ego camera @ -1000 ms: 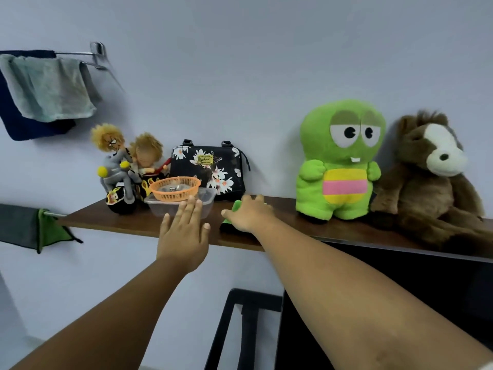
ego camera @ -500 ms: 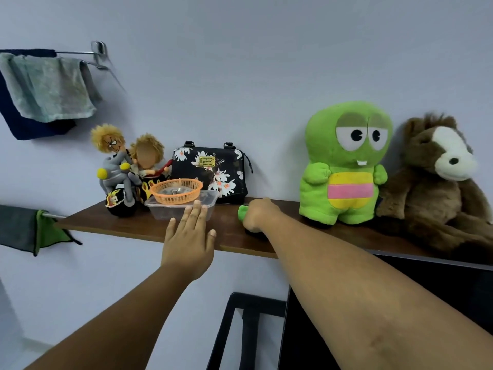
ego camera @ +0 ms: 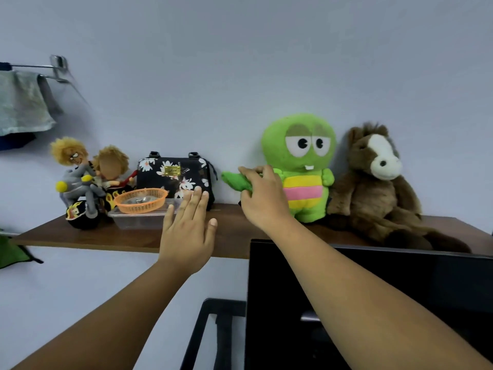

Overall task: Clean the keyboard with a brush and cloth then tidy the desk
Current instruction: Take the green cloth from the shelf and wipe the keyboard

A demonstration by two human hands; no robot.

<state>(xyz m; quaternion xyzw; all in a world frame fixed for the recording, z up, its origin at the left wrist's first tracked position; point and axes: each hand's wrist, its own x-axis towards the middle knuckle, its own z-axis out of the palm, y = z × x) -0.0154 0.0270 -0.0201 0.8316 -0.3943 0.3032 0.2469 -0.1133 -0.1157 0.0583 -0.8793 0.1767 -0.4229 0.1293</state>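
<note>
Head view looks up at a brown wooden wall shelf [ego camera: 80, 236]. The right hand [ego camera: 262, 201] is raised above the shelf, just in front of a bright green plush monster with a yellow and pink striped belly [ego camera: 301, 166]; its fingers [ego camera: 248, 170] are curled and clamped on a crumpled green cloth [ego camera: 236, 180], which hangs clear of the shelf board. The left hand [ego camera: 186, 233] is held flat in front of the shelf edge, palm away, fingers straight and slightly apart, gripping nothing; whether the fingertips touch anything cannot be told.

Beside the left hand stands a clear plastic rectangular tub [ego camera: 138, 220] with a small orange plastic mesh basket [ego camera: 141, 200] on top. Behind them sit a black floral handbag with a gold clasp [ego camera: 173, 174] and two yellow-haired rag dolls on a toy motorbike [ego camera: 85, 177]. A brown plush horse with a white muzzle [ego camera: 378, 188] slumps at the right end. A grey-green towel [ego camera: 21, 102] hangs from a chrome wall rail [ego camera: 34, 66]. Below the shelf is a black monitor [ego camera: 400, 289].
</note>
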